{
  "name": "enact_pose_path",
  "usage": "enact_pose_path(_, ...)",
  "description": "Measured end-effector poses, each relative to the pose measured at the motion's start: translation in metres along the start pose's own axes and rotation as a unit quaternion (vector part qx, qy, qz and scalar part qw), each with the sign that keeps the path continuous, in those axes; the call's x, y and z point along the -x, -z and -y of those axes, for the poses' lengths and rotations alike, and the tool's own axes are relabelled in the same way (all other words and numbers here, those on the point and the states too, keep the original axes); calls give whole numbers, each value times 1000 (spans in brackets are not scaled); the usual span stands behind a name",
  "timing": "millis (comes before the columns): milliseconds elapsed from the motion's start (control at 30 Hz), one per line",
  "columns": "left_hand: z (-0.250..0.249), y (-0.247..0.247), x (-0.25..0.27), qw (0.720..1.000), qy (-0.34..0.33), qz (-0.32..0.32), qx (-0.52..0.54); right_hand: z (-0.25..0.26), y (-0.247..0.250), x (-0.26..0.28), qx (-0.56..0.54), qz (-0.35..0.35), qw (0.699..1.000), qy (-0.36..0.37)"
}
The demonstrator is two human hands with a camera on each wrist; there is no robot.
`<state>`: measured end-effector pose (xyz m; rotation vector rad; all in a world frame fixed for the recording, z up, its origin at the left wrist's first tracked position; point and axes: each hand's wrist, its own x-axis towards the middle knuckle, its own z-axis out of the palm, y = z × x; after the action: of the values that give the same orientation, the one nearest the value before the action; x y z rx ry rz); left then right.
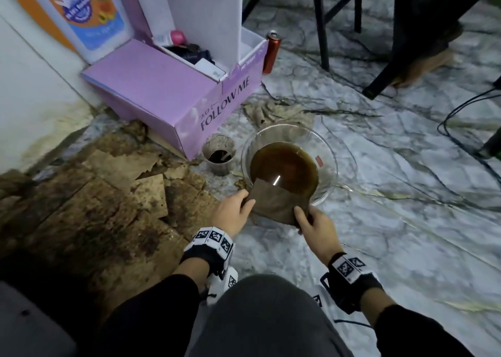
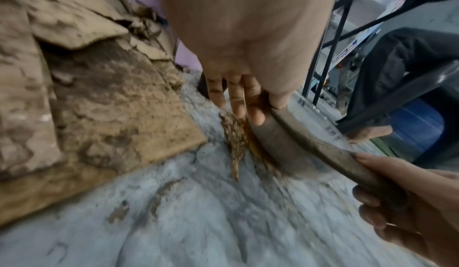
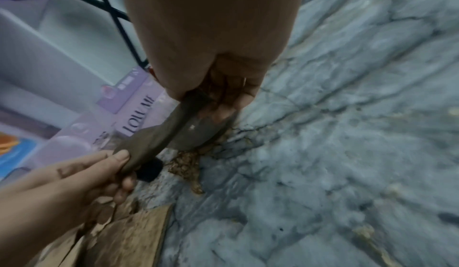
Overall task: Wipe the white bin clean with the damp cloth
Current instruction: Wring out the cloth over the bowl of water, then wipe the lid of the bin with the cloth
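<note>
The person crouches over a glass bowl (image 1: 290,164) of brown water on the marbled floor (image 1: 406,194); both hands hold the damp cloth (image 1: 276,202) by its near corners, stretched across the bowl's rim at six o'clock, its far edge dipping into the water. The left hand (image 1: 233,210) pinches the cloth's left corner between thumb and curled fingers; the right hand (image 1: 311,223) pinches the right corner the same way, and the right wrist view confirms thumb pressed over cloth against the fingers (image 3: 231,98). The cloth's long axis runs from nine to three o'clock between the hands, both equally close to it. No white bin can be picked out with certainty; the white carton (image 1: 200,12) standing in the purple box (image 1: 173,93) at eleven o'clock may be it, but that cannot be told. Judging from this, the cloth is at the wetting stage and wiping is not yet begun; the left hand lies nearer that side. A muddy cup (image 1: 219,154) stands just beside the bowl at nine o'clock.
</note>
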<state>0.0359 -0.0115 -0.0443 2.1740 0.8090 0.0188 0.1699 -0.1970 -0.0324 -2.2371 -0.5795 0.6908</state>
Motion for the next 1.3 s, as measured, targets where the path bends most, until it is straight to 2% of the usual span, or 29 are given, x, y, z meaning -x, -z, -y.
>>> enact_pose_path(133, -12, 33, 15, 1000, -8, -20, 22, 28, 13, 4, 5, 8, 997, 76)
enact_pose_path(300, -30, 91, 51, 995, -29, -85, 42, 99, 42, 20, -2, 18, 984, 179)
enact_pose_path(500, -61, 161, 115, 982, -46, -163, 78, 178, 71, 43, 2, 86, 959, 269)
enact_pose_path(733, -89, 237, 227, 946, -29, -312, 84, 290, 86, 116, 57, 147, 902, 403)
enact_pose_path(900, -79, 270, 312, 910, 21, -409, 69, 351, 56, 165, 76, 195, 855, 475)
enact_pose_path(1067, -53, 290, 393, 875, 83, -473, 58, 392, -6, 208, 86, 250, 816, 514)
enact_pose_path(1300, -5, 292, 484, 834, 185, -520, 29, 419, -101, 262, 89, 339, 751, 559)
